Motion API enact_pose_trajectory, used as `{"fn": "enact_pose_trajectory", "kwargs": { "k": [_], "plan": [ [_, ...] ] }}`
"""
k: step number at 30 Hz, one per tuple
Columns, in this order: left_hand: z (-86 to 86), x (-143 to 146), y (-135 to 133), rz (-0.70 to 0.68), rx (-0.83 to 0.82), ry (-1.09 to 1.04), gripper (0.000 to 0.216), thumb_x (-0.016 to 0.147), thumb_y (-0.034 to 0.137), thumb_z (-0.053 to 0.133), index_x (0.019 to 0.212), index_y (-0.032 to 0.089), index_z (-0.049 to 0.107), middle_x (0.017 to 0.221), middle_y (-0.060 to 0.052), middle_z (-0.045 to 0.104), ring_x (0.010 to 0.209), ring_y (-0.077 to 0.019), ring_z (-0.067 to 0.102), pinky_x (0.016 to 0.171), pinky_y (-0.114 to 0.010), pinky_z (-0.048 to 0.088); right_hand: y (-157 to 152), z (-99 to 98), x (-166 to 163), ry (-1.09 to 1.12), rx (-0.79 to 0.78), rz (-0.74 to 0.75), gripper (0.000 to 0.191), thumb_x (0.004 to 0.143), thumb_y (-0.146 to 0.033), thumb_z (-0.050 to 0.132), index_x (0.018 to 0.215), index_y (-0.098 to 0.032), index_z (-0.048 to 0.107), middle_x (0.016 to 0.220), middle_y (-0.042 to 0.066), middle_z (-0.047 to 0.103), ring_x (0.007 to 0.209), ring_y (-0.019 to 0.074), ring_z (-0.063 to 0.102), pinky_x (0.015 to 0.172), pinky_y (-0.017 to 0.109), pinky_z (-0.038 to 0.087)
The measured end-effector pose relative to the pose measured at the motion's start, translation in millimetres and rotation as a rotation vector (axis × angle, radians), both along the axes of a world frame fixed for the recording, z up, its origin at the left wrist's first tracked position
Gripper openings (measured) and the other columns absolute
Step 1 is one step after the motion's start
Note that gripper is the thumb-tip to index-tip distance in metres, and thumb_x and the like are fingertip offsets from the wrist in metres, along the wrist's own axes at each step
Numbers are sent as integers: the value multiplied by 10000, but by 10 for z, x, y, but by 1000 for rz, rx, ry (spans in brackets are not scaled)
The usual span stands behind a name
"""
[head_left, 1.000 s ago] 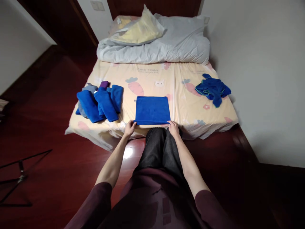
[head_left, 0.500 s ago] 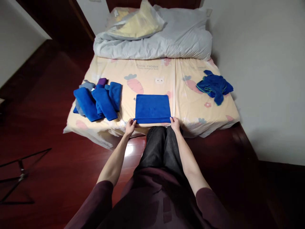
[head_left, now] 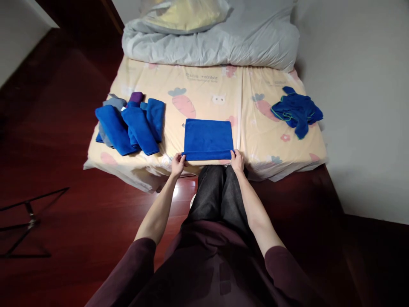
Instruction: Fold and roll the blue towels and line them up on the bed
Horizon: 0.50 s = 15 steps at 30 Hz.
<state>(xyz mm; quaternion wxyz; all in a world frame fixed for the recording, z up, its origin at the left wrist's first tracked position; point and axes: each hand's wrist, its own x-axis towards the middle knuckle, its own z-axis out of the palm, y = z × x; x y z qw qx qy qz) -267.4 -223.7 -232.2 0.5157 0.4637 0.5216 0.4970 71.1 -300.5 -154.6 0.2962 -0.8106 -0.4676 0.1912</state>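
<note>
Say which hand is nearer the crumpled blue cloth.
Right. The right hand is left of the crumpled cloth and closer to the person; the left hand is farther left, at the other end of the flat blue cloth.

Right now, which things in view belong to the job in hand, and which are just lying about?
In the job:
middle blue cloth, edge held by left hand and right hand
likely: folded cloths (left), crumpled blue cloth (right)

Apparently lying about:
grey quilt
yellow bundle
black stand
</note>
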Motion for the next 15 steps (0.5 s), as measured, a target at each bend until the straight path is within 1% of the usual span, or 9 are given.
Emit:
{"fn": "enact_pose_trajectory", "kwargs": {
  "k": [2,4,6,8,11,15],
  "plan": [
    [2,1,4,4,-6,-6,463,846,586,830,1013,200,636,700,31,576,507,-115,550,442,-235,525,-14,-30,24,40,57,36,366,1078,-450,578,1247,-176,752,1148,132,804,999,256,728,891,314,522],
    [14,5,6,13,-14,-14,474,830,588,840,1011,199,639,721,24,584,533,-119,565,445,-234,534,-27,-59,58,72,83,65,374,1037,-491,621,1143,-162,764,996,107,797,894,241,712,822,303,525],
    [33,11,4,21,-21,-23,487,803,589,856,998,198,640,736,18,588,556,-125,576,443,-234,539,-33,-80,94,83,96,79,377,1028,-514,614,1000,-166,756,857,79,759,800,223,676,760,291,506],
    [58,18,-2,25,-26,-33,492,779,579,873,985,197,641,749,11,595,578,-131,589,447,-236,545,-29,-93,122,77,109,72,381,1035,-509,593,892,-180,722,778,59,717,744,207,639,726,282,480],
    [96,27,-16,39,-32,-44,478,770,549,889,973,201,631,782,1,616,601,-135,610,461,-240,554,-7,-102,133,50,96,42,355,1045,-465,580,837,-198,687,766,53,704,729,199,610,712,272,448],
    [127,40,-30,70,-41,-51,471,782,535,889,963,204,608,798,4,621,570,-117,593,454,-232,530,18,-88,97,-27,21,26,307,1065,-394,572,868,-198,705,886,94,754,807,216,637,751,276,431]
  ]
}}
